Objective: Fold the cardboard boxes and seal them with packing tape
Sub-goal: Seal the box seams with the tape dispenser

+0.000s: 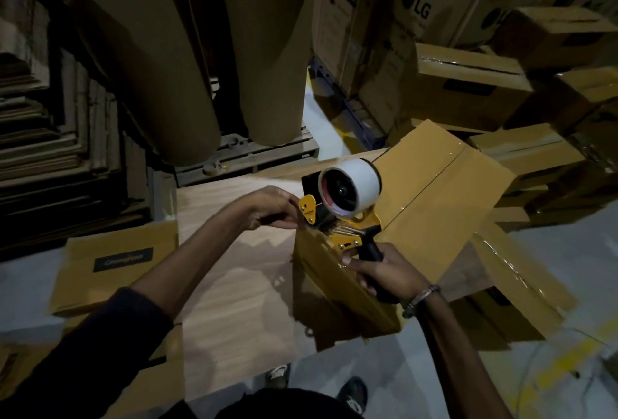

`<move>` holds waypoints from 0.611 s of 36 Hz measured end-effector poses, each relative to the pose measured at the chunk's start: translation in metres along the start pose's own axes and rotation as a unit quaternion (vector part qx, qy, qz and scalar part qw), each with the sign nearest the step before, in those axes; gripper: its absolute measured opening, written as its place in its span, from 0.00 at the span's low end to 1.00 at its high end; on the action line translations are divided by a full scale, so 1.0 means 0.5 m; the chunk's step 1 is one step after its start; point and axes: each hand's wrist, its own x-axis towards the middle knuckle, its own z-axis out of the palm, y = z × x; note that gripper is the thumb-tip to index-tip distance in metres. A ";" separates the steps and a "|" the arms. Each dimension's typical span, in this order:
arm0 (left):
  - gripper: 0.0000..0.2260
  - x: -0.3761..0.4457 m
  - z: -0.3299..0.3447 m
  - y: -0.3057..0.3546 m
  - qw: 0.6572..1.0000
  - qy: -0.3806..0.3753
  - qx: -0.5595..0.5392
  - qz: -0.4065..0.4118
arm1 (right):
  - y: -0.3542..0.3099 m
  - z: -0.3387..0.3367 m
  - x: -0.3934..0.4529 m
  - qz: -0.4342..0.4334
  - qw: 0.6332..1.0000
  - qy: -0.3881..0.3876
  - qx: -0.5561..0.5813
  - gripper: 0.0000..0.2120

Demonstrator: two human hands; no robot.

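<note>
A folded yellow-brown cardboard box [434,197] stands on the wooden table [234,284], its top flaps closed along a centre seam. A yellow and black tape dispenser [341,204] with a white roll of packing tape [363,184] sits at the box's near left edge. My right hand [384,273] grips the dispenser's black handle. My left hand [272,206] pinches at the dispenser's front end by the yellow guard, where the tape end comes out; the tape itself is too dark to make out.
A flat cardboard sheet with a dark label [113,264] lies left of the table. Taped boxes [468,80] are piled at the right and back, under large LG cartons [418,10]. Two big brown paper rolls [267,50] stand on a pallet behind. My shoes [351,395] show below.
</note>
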 end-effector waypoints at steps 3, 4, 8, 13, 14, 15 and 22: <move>0.06 0.032 -0.041 -0.016 0.999 0.028 0.026 0.013 | -0.007 0.024 0.035 0.008 1.000 0.009 0.004 0.09; 0.06 0.039 -0.051 -0.024 0.999 0.026 0.026 0.017 | -0.008 0.032 0.044 0.011 1.000 0.015 0.007 0.09; 0.06 0.073 -0.072 -0.067 0.999 0.021 0.008 0.039 | -0.002 0.059 0.075 0.028 0.999 0.043 0.010 0.08; 0.08 0.115 -0.066 -0.113 0.997 0.012 -0.016 0.073 | 0.013 0.072 0.094 0.039 0.997 0.067 -0.004 0.07; 0.08 0.117 -0.063 -0.120 0.997 0.006 -0.033 0.071 | 0.015 0.071 0.096 0.039 0.997 0.068 -0.003 0.07; 0.08 0.116 -0.059 -0.127 0.997 0.003 -0.051 0.065 | 0.017 0.071 0.098 0.038 0.997 0.068 -0.004 0.07; 0.11 0.117 0.021 -0.214 0.980 0.080 -0.170 0.062 | 0.028 0.065 0.106 0.053 0.997 0.065 -0.003 0.07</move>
